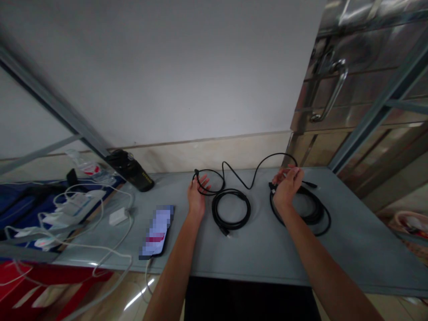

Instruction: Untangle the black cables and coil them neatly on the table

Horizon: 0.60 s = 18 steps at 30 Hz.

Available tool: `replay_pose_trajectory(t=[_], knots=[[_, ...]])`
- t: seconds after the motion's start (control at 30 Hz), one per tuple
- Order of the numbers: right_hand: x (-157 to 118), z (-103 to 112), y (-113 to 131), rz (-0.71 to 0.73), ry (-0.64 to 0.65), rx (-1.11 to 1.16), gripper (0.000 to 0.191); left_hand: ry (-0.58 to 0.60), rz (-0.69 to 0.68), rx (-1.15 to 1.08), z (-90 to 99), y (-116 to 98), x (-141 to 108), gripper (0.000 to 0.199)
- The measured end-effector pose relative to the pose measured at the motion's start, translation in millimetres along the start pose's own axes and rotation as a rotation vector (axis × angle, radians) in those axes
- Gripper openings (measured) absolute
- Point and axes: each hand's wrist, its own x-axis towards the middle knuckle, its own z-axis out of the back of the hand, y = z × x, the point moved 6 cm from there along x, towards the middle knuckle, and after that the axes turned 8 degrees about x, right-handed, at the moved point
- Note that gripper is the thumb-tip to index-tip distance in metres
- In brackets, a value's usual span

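Note:
Loops of thin black cable [223, 177] pass over my left hand [197, 194], whose fingers are curled around part of them. From there the cable runs in a wavy line across to my right hand [286, 185], which is pinched on it above the right coil. A neat black coil [248, 217] with a plug at its lower end lies flat between my hands. Under and beside my right hand is a larger black coil [317, 214], partly hidden by the hand and wrist. One connector end [310, 184] sticks out to its right.
On the grey table [254, 263] a phone [157, 232] lies left of my left arm. Farther left are a black bottle [133, 171], a white adapter [118, 216], white cords and a power strip [80, 206]. Metal frame bars slant on both sides.

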Motion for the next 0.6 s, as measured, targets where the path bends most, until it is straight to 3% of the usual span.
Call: replay_pose_trajectory(t=[0.2,0.3,0.6], knots=[[14,12,6,0.03,-0.082,0.027,0.032,-0.183,-0.053,0.015,14.1,1,7,0.01],[18,16,5,0.042,-0.104,0.03,0.034,-0.233,-0.081,0.006,19.4,1,9,0.014],[18,17,5,0.04,-0.1,0.041,0.029,-0.231,-0.074,0.002,18.2,-4,5,0.013]])
